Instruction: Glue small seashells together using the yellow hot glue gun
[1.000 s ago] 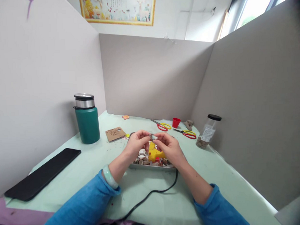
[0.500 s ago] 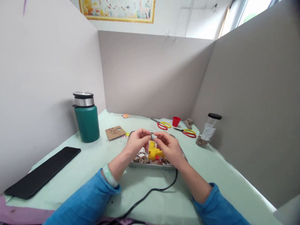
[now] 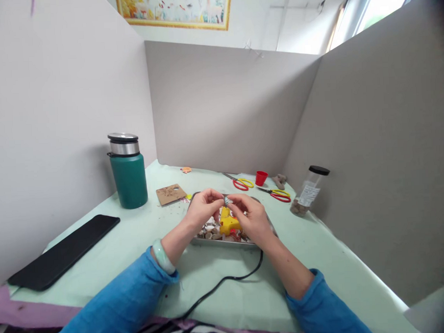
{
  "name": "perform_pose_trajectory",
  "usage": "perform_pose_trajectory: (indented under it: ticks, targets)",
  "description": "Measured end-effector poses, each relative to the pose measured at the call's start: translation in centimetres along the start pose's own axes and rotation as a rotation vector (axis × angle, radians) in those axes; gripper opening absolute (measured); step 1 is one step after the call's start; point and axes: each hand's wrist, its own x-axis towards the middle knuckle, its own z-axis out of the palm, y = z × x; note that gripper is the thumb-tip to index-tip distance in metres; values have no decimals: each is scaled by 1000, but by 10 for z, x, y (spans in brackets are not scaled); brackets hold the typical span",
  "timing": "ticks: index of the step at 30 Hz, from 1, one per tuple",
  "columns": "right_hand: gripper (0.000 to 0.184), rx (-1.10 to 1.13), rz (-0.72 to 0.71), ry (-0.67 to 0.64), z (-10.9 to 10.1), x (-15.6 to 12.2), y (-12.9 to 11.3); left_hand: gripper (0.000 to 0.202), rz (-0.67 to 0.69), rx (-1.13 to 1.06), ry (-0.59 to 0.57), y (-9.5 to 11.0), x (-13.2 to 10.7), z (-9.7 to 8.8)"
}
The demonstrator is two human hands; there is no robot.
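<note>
My left hand [image 3: 202, 209] and my right hand [image 3: 249, 217] meet above a metal tray [image 3: 225, 241] at the middle of the table. Both pinch one small grey-blue piece [image 3: 226, 201] between their fingertips; I cannot make out what it is. Under the hands, a yellow glue gun [image 3: 227, 224] lies in the tray among several shells and small stones. Its black cord [image 3: 220, 284] runs toward me over the pale green table cover. A pale green bangle sits on my left wrist, and both sleeves are blue.
A green flask [image 3: 127, 171] stands at the left, with a long black pad [image 3: 64, 252] nearer me. A brown card [image 3: 170, 194] lies by the tray. Two red-yellow scissors [image 3: 241, 184] [image 3: 278, 194], a red cup [image 3: 261, 178] and a clear jar [image 3: 310, 192] sit at the back right. Grey partitions enclose the table.
The hands stay together on the small piece, with only slight finger movement. The view has tilted a little downward.
</note>
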Motion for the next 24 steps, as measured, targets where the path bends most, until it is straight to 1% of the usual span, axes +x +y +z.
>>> perform_pose_trajectory:
  ticks: [4,6,8,12,14,18,24]
  targets:
    - [21,-4,-23,-17,0,0,0,16,-4,-5,3,-2,1,0]
    - [21,16,-12,-15,0,0,1,16,-1,-4,4,-2,1,-1]
    - [22,85,56,-30,0,1,2,16,-3,-6,2,-1,1,-1]
    - [27,363,268,-87,0,4,3,19,-8,-9,-20,3,-1,-1]
    - [27,462,322,-88,-2,6,1,20,-12,1,-36,5,-2,0]
    - [26,538,362,-82,-5,9,-2,21,-3,25,-59,8,-3,-1]
    - [28,530,375,-76,-2,8,0,18,-3,46,-62,3,-1,-1]
